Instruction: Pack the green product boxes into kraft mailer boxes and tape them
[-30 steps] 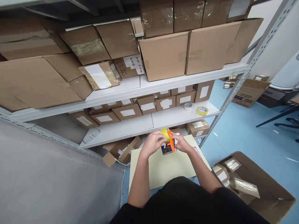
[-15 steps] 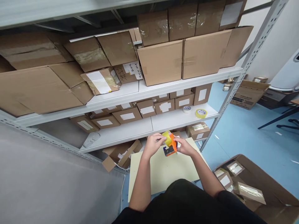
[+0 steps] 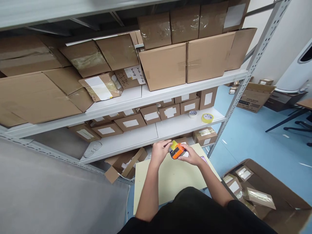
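An orange and dark tape dispenser is held above the pale table. My right hand grips its right side, fingers wrapped round the orange body. A yellow roll of tape shows at the dispenser's far left side. My left hand is closed at that roll, thumb and fingers pinched at the tape's edge; whether a loose tape end is between them is too small to see.
Ahead stands a metal shelf rack with many cardboard boxes. A white tape roll and a yellow tape roll lie on its middle shelf. To the right is a large open carton holding small boxes. An opened box sits left of the table.
My right hand has turned the dispenser, so its orange side now faces up and less of the yellow roll shows. My left hand stays by the tape. The view has shifted slightly.
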A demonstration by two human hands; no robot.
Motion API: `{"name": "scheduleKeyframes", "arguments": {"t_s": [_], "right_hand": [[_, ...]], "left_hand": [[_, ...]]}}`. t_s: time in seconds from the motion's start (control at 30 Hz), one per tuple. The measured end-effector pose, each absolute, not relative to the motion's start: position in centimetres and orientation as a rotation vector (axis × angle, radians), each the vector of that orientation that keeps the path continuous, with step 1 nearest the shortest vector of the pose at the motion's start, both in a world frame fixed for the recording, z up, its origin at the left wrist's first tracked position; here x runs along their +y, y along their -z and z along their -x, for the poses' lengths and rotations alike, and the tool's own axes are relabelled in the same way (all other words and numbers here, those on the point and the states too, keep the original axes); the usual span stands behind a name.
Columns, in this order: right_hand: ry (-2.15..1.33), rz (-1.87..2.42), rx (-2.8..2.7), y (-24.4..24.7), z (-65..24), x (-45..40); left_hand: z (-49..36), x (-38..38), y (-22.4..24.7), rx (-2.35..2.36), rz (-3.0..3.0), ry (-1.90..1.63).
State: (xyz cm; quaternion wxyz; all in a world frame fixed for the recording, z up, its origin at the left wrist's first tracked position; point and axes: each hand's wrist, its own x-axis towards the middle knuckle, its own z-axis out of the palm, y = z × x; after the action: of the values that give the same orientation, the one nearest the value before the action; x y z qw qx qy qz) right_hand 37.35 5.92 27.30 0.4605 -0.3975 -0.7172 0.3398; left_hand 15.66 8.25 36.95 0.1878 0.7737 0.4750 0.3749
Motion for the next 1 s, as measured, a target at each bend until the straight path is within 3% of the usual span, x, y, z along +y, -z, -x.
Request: {"name": "scheduleKeyframes", "arguments": {"t_s": [0.5, 1.0], "right_hand": [[-0.967, 0.970, -1.608, -26.0, -37.2, 6.7], [-0.943, 0.892, -1.666, -28.0, -38.2, 7.5]], "left_hand": [[-16.0, 6.7, -38.9, 1.305, -2.544, -0.945], [-17.2, 6.1, -42.1, 1.311, -2.790, -0.829]]}}
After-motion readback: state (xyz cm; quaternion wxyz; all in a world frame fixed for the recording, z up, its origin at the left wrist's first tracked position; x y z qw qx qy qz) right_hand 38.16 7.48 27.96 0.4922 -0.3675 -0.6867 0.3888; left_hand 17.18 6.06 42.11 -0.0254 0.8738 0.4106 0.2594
